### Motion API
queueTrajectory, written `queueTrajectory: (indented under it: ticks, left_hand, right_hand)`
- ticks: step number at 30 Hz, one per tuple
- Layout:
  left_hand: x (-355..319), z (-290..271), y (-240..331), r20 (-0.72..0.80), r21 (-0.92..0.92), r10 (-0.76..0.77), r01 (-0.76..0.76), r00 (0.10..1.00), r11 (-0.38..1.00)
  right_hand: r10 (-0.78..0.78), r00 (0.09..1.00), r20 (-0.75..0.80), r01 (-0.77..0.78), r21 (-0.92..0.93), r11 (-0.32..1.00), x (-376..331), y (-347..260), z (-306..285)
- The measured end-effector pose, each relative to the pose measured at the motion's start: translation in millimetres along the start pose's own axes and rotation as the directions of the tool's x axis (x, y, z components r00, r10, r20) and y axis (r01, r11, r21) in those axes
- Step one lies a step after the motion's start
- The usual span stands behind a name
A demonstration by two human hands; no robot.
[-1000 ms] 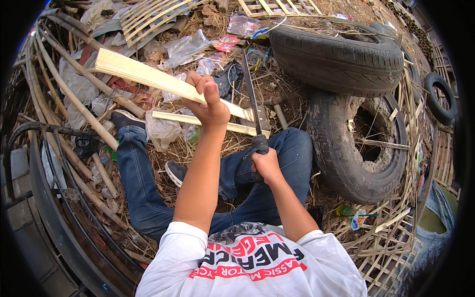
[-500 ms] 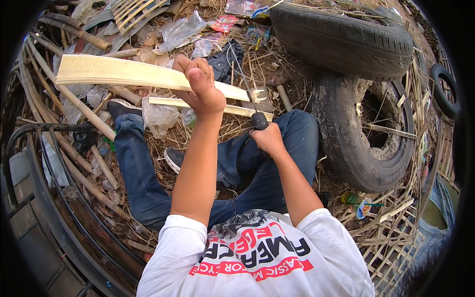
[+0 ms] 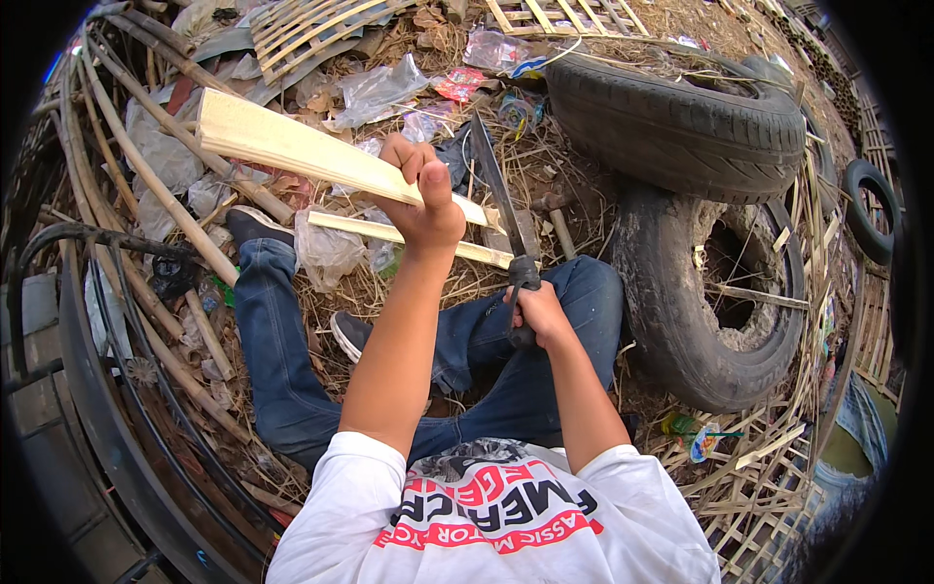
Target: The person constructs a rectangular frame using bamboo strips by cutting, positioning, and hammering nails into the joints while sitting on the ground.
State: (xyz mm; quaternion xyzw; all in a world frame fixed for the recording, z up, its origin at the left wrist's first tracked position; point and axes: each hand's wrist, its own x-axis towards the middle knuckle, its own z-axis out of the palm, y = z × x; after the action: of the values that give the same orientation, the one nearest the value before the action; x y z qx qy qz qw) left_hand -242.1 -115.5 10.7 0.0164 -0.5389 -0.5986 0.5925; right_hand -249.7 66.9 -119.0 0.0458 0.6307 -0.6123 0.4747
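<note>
My left hand (image 3: 425,200) is closed round a wide pale bamboo strip (image 3: 292,146), thumb up, with the strip's broad end pointing up and left. In my right hand (image 3: 541,313) is the black handle of a machete (image 3: 500,185); its dark blade points away from me, close to the right end of the strip. Below the strip lies a second, narrower pale strip (image 3: 360,227), its right end near the machete's handle. A small wooden block (image 3: 525,230) sits on the ground just right of the blade.
Two old tyres, one upper (image 3: 681,122) and one lower (image 3: 671,302), stand close on my right. Bamboo poles (image 3: 156,190) and a black metal frame (image 3: 107,409) are on the left. Plastic litter (image 3: 384,92), straw and lattice panels (image 3: 326,34) lie ahead.
The machete's blade has swung up and turned its flat side into view, off the strip's end. My right hand has turned with it. The view has shifted slightly.
</note>
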Motion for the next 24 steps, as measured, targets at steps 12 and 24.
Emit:
queueTrajectory:
  ticks: [12, 24]
  left_hand:
    - [18.7, 10.6, -1.2, 0.026, 0.044, 0.006, -0.007, 1.0, 0.999]
    - [27.3, 24.8, -18.1, 0.081, 0.208, 0.014, -0.03, 0.997, 0.978]
  right_hand:
    - [-0.208, 0.974, -0.091, 0.177, -0.27, 0.947, -17.3, 2.9, 13.8]
    - [-0.386, 0.916, -0.113, 0.309, -0.416, 0.855, -18.5, -16.8, 23.6]
